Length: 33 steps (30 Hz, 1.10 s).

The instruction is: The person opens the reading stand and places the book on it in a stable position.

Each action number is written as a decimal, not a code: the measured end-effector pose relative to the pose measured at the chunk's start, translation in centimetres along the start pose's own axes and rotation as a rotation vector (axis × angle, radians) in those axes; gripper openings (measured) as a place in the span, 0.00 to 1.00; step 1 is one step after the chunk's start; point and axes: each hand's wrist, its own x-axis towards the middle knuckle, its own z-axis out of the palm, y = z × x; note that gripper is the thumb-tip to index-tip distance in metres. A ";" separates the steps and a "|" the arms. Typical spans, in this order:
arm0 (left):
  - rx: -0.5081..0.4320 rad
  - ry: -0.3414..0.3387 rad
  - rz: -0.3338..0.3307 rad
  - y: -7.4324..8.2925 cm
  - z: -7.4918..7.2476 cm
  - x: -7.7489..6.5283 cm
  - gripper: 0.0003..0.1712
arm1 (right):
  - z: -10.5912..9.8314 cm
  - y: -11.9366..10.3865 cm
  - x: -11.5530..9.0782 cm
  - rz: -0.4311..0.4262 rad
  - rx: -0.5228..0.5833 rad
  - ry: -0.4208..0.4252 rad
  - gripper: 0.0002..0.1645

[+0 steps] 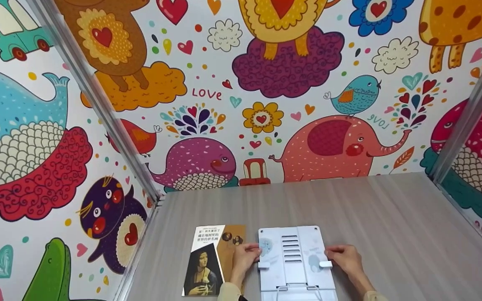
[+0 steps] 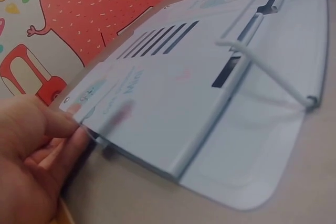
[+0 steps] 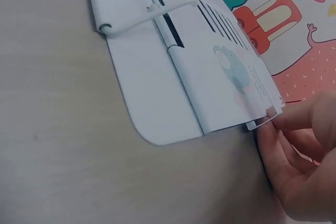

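Note:
A white book stand (image 1: 273, 274) with slots down its middle and wire supports at its near end is in front of me on the table. My left hand (image 1: 244, 260) pinches its left side edge between thumb and fingers. On the opposite side, my right hand (image 1: 348, 261) pinches the right edge near a small white page clip (image 1: 326, 264). Both wrist views show the thumbs on top of the panel (image 2: 157, 93) and the fingers along or under its edge. Part of the fingers is hidden beneath the stand.
A book (image 1: 202, 269) with a painted portrait on its cover lies left of the stand, partly behind my left hand and sleeve. The wood-grain table (image 1: 396, 225) meets patterned walls (image 1: 262, 138) at the back and sides, with metal posts (image 1: 111, 108) at the corners.

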 end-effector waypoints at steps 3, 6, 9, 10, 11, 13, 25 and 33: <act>-0.009 -0.006 0.009 0.1 0.0 0.0 0.12 | -0.1 0.0 0.1 0.032 0.050 -0.018 0.12; -0.020 -0.016 0.015 0.2 0.0 0.0 0.13 | -0.2 0.0 0.1 0.054 0.098 -0.025 0.14; -0.022 -0.023 0.010 0.2 -0.1 0.0 0.13 | -0.2 -0.1 0.1 0.069 0.142 -0.023 0.15; -0.021 -0.022 -0.001 0.3 -0.1 0.0 0.13 | -0.2 -0.1 0.0 0.072 0.150 -0.025 0.15; -0.016 -0.018 -0.011 0.3 -0.2 -0.1 0.13 | -0.2 -0.1 0.0 0.077 0.160 -0.030 0.15; -0.006 -0.014 -0.023 0.4 -0.2 -0.1 0.13 | -0.2 -0.1 -0.1 0.092 0.180 -0.032 0.15; 0.009 0.005 -0.002 1.3 -0.3 0.0 0.12 | 0.1 0.1 -0.2 0.099 0.240 -0.015 0.17; -0.015 0.012 -0.008 1.9 -0.4 0.0 0.13 | 0.1 -0.5 -0.2 0.072 0.246 -0.001 0.17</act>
